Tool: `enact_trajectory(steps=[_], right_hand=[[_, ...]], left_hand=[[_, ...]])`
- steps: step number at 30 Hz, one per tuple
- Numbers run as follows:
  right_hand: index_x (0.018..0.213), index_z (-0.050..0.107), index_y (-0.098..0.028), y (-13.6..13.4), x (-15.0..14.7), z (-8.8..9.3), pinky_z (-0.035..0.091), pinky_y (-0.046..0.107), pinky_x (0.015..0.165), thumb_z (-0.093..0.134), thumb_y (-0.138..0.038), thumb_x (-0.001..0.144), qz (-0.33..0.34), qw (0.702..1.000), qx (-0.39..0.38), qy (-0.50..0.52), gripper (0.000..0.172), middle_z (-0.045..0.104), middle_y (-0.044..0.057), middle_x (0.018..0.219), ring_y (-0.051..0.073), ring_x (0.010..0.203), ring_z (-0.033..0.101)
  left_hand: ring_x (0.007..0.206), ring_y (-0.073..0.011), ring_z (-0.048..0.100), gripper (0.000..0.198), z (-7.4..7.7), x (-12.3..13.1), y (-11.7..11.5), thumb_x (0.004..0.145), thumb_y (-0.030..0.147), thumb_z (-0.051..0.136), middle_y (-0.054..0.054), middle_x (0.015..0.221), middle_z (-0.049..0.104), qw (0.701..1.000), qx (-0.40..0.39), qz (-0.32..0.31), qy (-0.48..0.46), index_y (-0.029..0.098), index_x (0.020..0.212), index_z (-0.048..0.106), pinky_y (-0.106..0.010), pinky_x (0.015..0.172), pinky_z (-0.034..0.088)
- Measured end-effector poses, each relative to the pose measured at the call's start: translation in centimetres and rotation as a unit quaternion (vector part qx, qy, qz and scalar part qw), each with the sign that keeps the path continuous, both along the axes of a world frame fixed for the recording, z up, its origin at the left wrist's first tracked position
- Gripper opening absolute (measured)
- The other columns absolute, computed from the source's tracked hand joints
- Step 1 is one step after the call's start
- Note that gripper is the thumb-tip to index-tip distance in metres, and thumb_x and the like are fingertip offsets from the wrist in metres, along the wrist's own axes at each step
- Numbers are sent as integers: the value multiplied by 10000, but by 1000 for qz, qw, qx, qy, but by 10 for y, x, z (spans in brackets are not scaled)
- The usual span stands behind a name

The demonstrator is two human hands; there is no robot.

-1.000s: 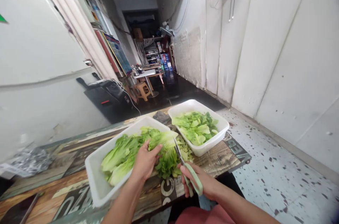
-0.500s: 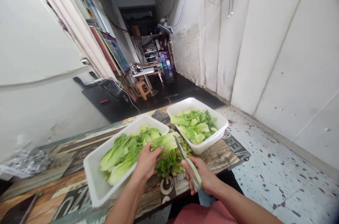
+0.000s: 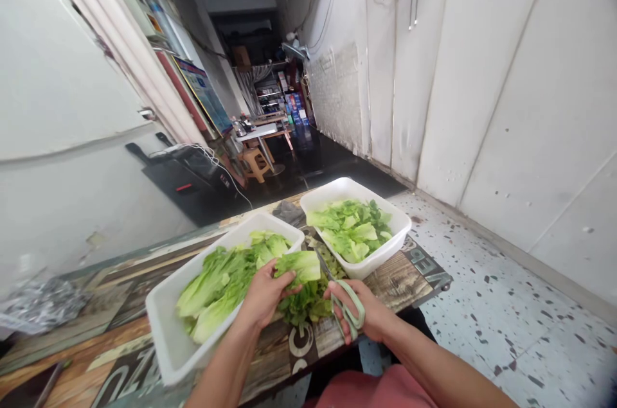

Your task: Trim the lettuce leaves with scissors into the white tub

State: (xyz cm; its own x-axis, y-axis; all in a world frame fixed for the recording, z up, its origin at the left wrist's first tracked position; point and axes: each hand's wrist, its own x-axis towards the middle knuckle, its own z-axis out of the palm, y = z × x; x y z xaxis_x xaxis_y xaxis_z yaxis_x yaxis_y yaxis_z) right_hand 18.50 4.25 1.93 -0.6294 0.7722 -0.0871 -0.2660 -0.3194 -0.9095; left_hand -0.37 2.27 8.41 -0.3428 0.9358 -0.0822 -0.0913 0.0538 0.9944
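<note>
Between the thumb and fingers of my left hand (image 3: pixel 267 292) is a head of lettuce (image 3: pixel 299 265), its pale cut end pointing right and its leafy part hanging over the table. My right hand (image 3: pixel 359 310) grips a pair of scissors (image 3: pixel 351 302) with light green handles. Their handles are spread, and the blades lie right beside the lettuce's pale end. Below, a pile of green leaf trimmings (image 3: pixel 315 308) rests on the table. The left white tub (image 3: pixel 166 350) holds long lettuce heads (image 3: pixel 216 289); the right white tub (image 3: pixel 380 261) holds loose leaves (image 3: pixel 354 228).
The wood-patterned table (image 3: pixel 270 356) has a grey cloth (image 3: pixel 288 212) at its far edge. At the left are a clear bag of silvery items (image 3: pixel 43 305) and a dark flat object (image 3: pixel 31 389). A black appliance (image 3: pixel 190 180) stands beyond, near an orange stool (image 3: pixel 254 164).
The scissor handles have spread apart in my right hand, with the blades at the lettuce's end. My left hand still holds the lettuce, now with a squarer end. The view has shifted slightly.
</note>
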Motion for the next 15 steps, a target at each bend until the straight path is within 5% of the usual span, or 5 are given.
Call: enact_trajectory(steps=[4, 8, 11, 15], right_hand=[[941, 525, -182, -1, 3, -6, 506, 255, 386, 688, -765, 610, 13, 999, -38, 21, 690, 546, -77, 541, 100, 390, 498], [1018, 499, -192, -5, 6, -11, 538, 291, 478, 662, -788, 617, 51, 997, -56, 33, 737, 596, -51, 639, 120, 458, 563], [1026, 502, -197, -8, 9, -13, 526, 294, 481, 647, -762, 670, 63, 996, -56, 36, 683, 582, -52, 640, 120, 456, 553], [1013, 515, -205, -11, 14, -15, 524, 300, 501, 606, -683, 784, 64, 996, -45, 48, 537, 565, -46, 662, 118, 475, 547]], left_hand=[[740, -164, 638, 461, 14, -2, 8, 479, 222, 867, -27, 855, 689, 999, 43, 20, 14, 155, 865, 622, -295, 660, 574], [873, -211, 670, 471, 45, 14, 39, 585, 327, 831, -89, 1003, 709, 986, 138, -21, 91, 147, 973, 633, -371, 843, 541], [1144, -299, 600, 620, 73, 19, 71, 551, 268, 843, -155, 1267, 635, 958, 153, -113, 213, 147, 1125, 643, -413, 985, 463], [1160, -310, 583, 437, 97, -17, 92, 643, 213, 755, -116, 1184, 688, 887, 132, -80, 435, 157, 1074, 712, -385, 1039, 389]])
